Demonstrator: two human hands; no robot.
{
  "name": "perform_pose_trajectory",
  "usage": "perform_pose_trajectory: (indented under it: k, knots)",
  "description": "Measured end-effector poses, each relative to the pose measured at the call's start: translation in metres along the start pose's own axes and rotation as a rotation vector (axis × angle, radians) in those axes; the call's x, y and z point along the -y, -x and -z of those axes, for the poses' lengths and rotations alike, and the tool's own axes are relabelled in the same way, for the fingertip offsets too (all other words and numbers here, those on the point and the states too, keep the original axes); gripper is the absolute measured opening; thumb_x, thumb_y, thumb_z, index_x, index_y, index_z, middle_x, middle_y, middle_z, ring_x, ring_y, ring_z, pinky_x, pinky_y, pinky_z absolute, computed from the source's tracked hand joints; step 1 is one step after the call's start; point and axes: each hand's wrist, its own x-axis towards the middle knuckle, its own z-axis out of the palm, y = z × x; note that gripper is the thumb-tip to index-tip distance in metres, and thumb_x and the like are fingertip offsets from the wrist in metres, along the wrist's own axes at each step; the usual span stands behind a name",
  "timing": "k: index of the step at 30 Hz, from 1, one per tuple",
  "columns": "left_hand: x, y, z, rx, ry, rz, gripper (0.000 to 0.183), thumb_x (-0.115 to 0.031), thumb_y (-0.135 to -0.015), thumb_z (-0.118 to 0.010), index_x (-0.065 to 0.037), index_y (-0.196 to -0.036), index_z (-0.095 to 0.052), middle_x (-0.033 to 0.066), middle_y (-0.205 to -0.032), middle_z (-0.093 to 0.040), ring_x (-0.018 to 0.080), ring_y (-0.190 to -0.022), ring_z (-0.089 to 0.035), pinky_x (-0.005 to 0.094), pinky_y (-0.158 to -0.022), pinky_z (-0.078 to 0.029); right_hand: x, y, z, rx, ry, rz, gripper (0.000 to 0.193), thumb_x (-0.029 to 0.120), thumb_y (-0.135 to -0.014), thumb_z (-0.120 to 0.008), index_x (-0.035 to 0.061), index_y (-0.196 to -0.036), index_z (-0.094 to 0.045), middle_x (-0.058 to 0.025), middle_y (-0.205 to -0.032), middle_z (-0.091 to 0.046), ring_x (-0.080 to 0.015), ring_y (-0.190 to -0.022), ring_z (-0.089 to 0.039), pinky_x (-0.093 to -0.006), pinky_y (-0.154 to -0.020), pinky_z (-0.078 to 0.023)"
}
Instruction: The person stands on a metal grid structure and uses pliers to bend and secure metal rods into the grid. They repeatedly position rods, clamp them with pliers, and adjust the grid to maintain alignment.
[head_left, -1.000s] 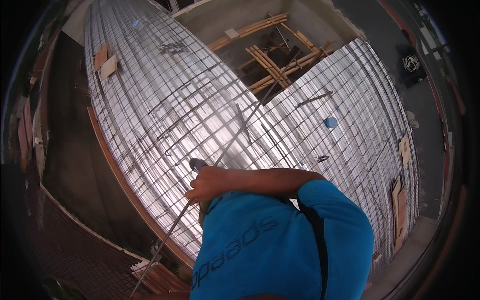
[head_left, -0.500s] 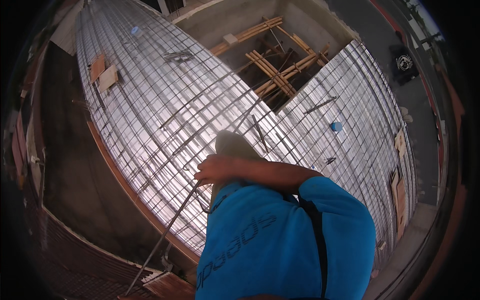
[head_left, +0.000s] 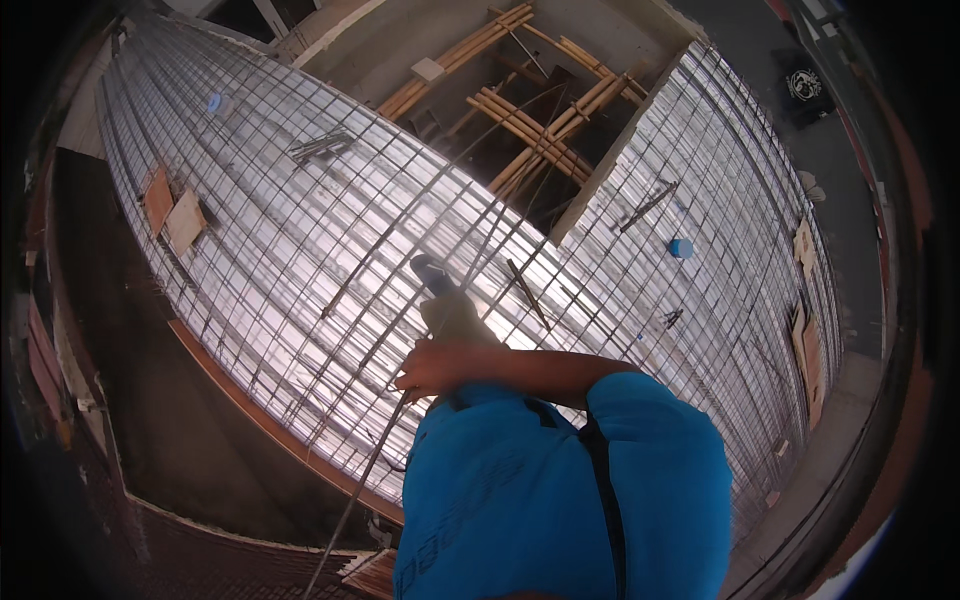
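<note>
My right hand (head_left: 432, 370) reaches across my body from a blue sleeve. Its fingers are closed around a long thin steel rebar rod (head_left: 365, 480). Backward from the hand, the rod slopes down past my left side and leaves the picture at the lower edge. Where it runs ahead of the hand is hard to trace among the other bars. My left hand is out of view. Below the right hand is my leg, with a dark shoe (head_left: 431, 274) on the rebar mesh (head_left: 370, 225) that lies over shiny corrugated metal decking.
Bamboo poles (head_left: 535, 140) cross inside a walled opening ahead. Loose short bars (head_left: 648, 207), a blue round container (head_left: 680, 248) and board pieces (head_left: 184, 221) lie on the mesh. A brown edge board (head_left: 255, 400) borders a drop on the left.
The view has shifted forward and turned slightly. A shoe now shows beyond my right hand, which still grips the rod. The rod's rear part lies farther right in the picture.
</note>
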Motion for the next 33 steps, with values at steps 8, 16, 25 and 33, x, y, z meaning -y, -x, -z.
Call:
perform_pose_trajectory:
  k: [8, 16, 25, 33]
  knots:
    - [-0.061, -0.146, -0.006, 0.112, 0.172, -0.433, 0.054, -0.061, -0.099, -0.064, -0.012, -0.106, -0.084, 0.0159, -0.111, -0.08, 0.0396, -0.108, -0.073, 0.0627, -0.093, -0.055, -0.139, -0.023, 0.097, 0.064, 0.101, -0.193, 0.03, 0.054, -0.102, -0.065, 0.0242, -0.103, -0.071, -0.0005, -0.09, -0.069, -0.0249, -0.096, -0.07, -0.0491, -0.087, -0.047]
    - [-0.113, -0.267, -0.036, 0.62, -0.056, -0.699, 0.049, -0.064, -0.093, -0.069, -0.017, -0.087, -0.081, 0.0086, -0.079, -0.075, 0.0333, -0.071, -0.072, 0.0501, -0.059, -0.055, -0.228, -0.056, 0.151, -0.1, 0.183, -0.269, 0.023, 0.049, -0.095, -0.073, 0.0281, -0.105, -0.074, 0.0006, -0.091, -0.07, -0.0241, -0.101, -0.068, -0.0461, -0.087, -0.046]
    - [-0.235, -0.312, -0.173, 0.551, 0.318, -1.076, 0.039, -0.052, -0.093, -0.075, -0.016, -0.078, -0.074, 0.0079, -0.074, -0.07, 0.0313, -0.063, -0.069, 0.0461, -0.052, -0.051, -0.324, -0.104, 0.171, 0.12, 0.236, -0.637, 0.027, 0.043, -0.099, -0.069, 0.0237, -0.116, -0.075, -0.0075, -0.112, -0.072, -0.0296, -0.117, -0.067, -0.0546, -0.1, -0.049]
    - [-0.383, -0.349, -0.25, 0.835, 0.56, -1.108, 0.035, -0.047, -0.095, -0.074, -0.013, -0.086, -0.073, 0.0101, -0.084, -0.07, 0.0328, -0.073, -0.069, 0.0478, -0.06, -0.052, -0.399, -0.177, 0.156, 0.142, 0.329, -1.026, 0.022, 0.028, -0.105, -0.064, 0.023, -0.124, -0.074, -0.0035, -0.127, -0.07, -0.0256, -0.131, -0.062, -0.0596, -0.111, -0.045]
